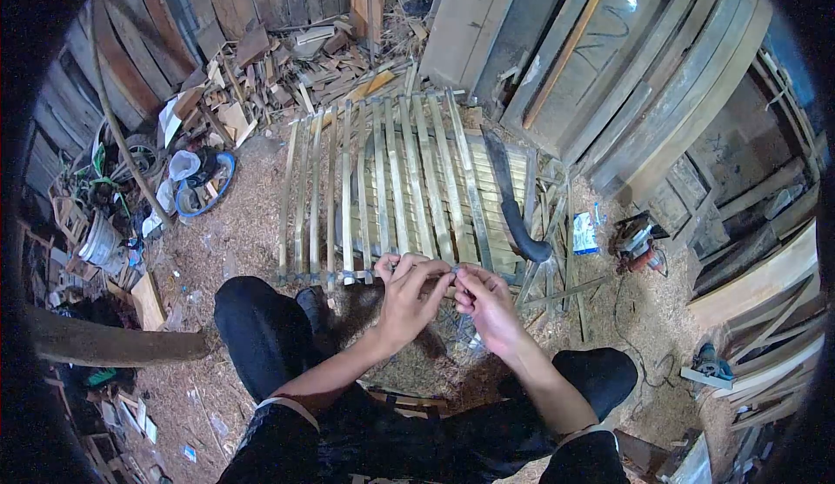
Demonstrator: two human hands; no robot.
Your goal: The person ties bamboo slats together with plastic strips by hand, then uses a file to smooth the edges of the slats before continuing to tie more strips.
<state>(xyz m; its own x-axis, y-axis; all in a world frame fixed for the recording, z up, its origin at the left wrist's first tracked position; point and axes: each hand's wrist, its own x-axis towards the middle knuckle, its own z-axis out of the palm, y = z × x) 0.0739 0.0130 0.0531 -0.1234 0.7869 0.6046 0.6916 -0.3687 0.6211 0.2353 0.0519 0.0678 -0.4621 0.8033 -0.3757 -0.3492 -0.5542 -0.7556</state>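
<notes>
A rack of pale wooden slats (416, 180) lies in front of me, its strips side by side and joined at the ends by dark bindings. At its near edge, my left hand (409, 291) has its fingers curled and closed. My right hand (485, 306) pinches thumb and fingertips together close beside the left fingertips. Whatever is between the fingers of both hands is too small to make out. Under the rack lies another slatted panel (506, 180), and a long dark curved piece (519, 227) rests along its right side.
Scrap wood (304, 58) is heaped at the back wall. A blue basin (206, 190) and a white bucket (103, 245) stand left. On the right are a corded power tool (642, 247), a blue tool (711, 364) and leaning boards (661, 93). Sawdust covers the floor.
</notes>
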